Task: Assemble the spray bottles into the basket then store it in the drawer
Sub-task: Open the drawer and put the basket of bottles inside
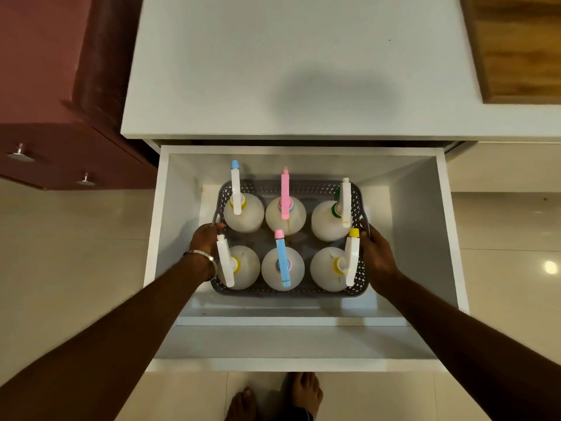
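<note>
White counter (273, 56) lies beyond both hands, over the open drawer (425, 238). Between them sits the basket (291, 294), all six spray bottles (282, 268) loaded. Left hand (205, 238) and right hand (376, 253) curl around its side handles. Remaining, apparently: let go, shut drawer.

a white countertop (273, 65) fills the upper middle of the view, a soft dark shadow lying across it. at its right end sits a wood-grain panel (522, 47) set into the white. to the left stands a maroon cabinet (54, 95) with two round metal knobs (20, 150) on its front. the floor (73, 253) is glossy cream tile with thin grout lines, and a bright spot of light reflects off it at the right.
</note>
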The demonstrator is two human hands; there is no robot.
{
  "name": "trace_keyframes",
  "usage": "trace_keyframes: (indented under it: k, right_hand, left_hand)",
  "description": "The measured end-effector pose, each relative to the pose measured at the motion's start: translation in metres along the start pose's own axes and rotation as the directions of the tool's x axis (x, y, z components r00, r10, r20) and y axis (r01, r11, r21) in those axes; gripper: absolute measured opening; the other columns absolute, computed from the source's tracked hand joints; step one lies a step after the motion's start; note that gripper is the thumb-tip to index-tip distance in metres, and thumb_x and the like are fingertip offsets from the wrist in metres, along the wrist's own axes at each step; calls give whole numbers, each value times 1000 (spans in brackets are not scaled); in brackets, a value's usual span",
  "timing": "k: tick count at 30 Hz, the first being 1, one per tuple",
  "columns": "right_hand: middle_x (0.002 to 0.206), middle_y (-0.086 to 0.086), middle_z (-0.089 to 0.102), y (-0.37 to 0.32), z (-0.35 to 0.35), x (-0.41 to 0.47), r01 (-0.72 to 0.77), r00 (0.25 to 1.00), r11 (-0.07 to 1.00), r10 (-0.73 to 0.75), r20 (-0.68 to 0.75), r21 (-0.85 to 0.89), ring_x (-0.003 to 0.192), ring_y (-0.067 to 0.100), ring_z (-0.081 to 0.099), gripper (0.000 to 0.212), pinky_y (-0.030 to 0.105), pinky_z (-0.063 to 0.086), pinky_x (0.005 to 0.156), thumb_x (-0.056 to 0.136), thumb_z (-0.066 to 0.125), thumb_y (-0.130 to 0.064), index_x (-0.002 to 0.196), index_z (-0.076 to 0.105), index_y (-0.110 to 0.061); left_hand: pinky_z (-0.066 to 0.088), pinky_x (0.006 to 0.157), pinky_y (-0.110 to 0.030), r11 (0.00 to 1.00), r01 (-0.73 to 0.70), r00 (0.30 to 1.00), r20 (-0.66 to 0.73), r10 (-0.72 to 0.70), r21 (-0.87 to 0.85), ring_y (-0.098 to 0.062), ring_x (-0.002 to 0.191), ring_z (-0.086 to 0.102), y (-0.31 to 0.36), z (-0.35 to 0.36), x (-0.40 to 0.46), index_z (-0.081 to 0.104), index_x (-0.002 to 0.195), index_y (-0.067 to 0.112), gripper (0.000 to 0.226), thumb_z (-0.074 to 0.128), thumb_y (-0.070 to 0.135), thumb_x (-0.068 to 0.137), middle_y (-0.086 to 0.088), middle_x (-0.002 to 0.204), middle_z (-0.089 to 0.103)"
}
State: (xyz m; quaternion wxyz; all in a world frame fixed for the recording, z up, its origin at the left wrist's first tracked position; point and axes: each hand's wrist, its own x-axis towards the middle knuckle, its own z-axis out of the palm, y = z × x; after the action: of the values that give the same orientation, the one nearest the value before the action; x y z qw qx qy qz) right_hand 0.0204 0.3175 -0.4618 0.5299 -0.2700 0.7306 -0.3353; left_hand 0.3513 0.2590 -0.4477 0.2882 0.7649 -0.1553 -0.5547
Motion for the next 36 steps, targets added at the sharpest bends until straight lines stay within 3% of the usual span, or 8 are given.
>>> trace_keyframes:
  k: [4,8,14,24,28,31,33,36]
  right_hand:
    - [125,7,66,4,1,4,6,1000,1000,-6,10,11,112,22,64,37,32,54,90,106,43,-23,142,53,-22]
    - [124,4,67,6,4,12,-27,1000,1000,27,15,5,112,22,64,36,42,53,98,105,46,-27,140,55,-27]
    - [118,3,65,7,6,11,-2,1000,1000,2,30,-8,100,9,63,37,22,50,78,107,41,-21,142,50,-19]
    - [105,-4,68,9,9,12,-24,1000,998,25,15,-52,95,10,65,33,22,51,76,106,43,-23,136,54,-16]
    - [105,3,70,2,10,10,-70,997,995,72,29,-72,98,20,67,28,34,55,84,104,49,-26,128,60,-17]
    - [103,5,68,-10,8,0,-135,991,989,135,6,-56,98,23,65,20,39,53,86,103,49,-30,113,61,-18]
    - [108,9,65,-15,5,-8,-158,987,987,156,-34,-43,103,26,62,26,40,51,88,101,47,-34,112,59,-12]
    - [106,6,59,-33,4,-34,-205,973,979,204,-106,3,108,27,55,20,37,45,87,100,44,-34,101,58,-19]
  left_hand:
    - [42,75,-32,1000,9,1000,2,-9,2,-21,72,51,-4,5,8,59,71,17,20,53,17,90,-6,74,54]
    - [42,68,-30,1000,5,1000,4,-6,24,-21,72,51,-8,5,13,58,71,16,20,54,18,90,-6,73,54]
    - [45,66,-29,1000,7,1000,-11,-7,-26,-21,76,53,-11,6,16,59,77,16,16,53,18,92,-6,78,57]
    - [47,74,-32,1000,14,1000,-1,-14,-28,-27,87,54,-14,4,18,62,76,21,20,50,20,93,-5,81,58]
    - [44,65,-31,996,85,996,33,-84,-21,-21,67,53,-8,5,15,59,73,16,19,53,21,91,-9,74,56]
    - [39,57,-28,997,75,996,50,-74,-14,-17,61,49,1,4,2,54,68,15,28,47,21,95,-1,52,59]
    - [40,63,-27,997,72,996,44,-73,14,-15,69,52,7,-2,-10,56,77,15,29,40,26,98,1,68,63]
    - [36,106,-37,995,71,996,44,-74,69,-22,123,48,19,-18,-30,48,133,14,46,39,42,97,-5,134,52]
